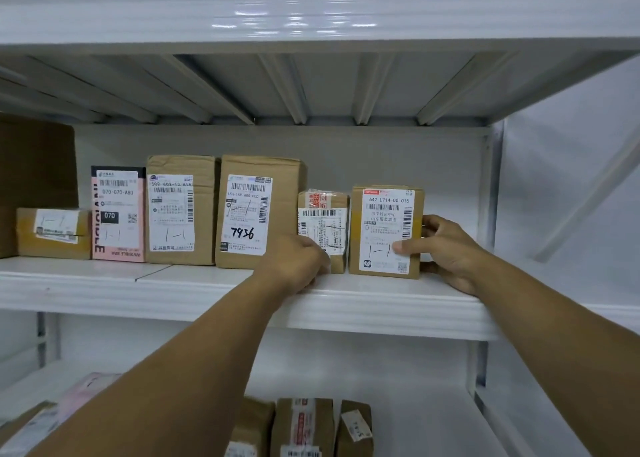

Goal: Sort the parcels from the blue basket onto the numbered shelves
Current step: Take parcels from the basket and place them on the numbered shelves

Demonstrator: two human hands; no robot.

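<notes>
A brown cardboard parcel (382,229) with a white label marked "1-1" stands upright at the right end of a row on the white middle shelf (381,304). My right hand (446,252) grips its right side, thumb on the label. My left hand (294,260) rests at the base of a smaller taped parcel (323,224) just left of it, fingers curled against its lower left corner. The blue basket is out of view.
Further left in the row stand a tall box marked "7936" (258,210), another brown box (180,208), a pink parcel (117,214) and a low flat box (52,233). More parcels (304,429) sit on the shelf below. Bare shelf lies right of my right hand.
</notes>
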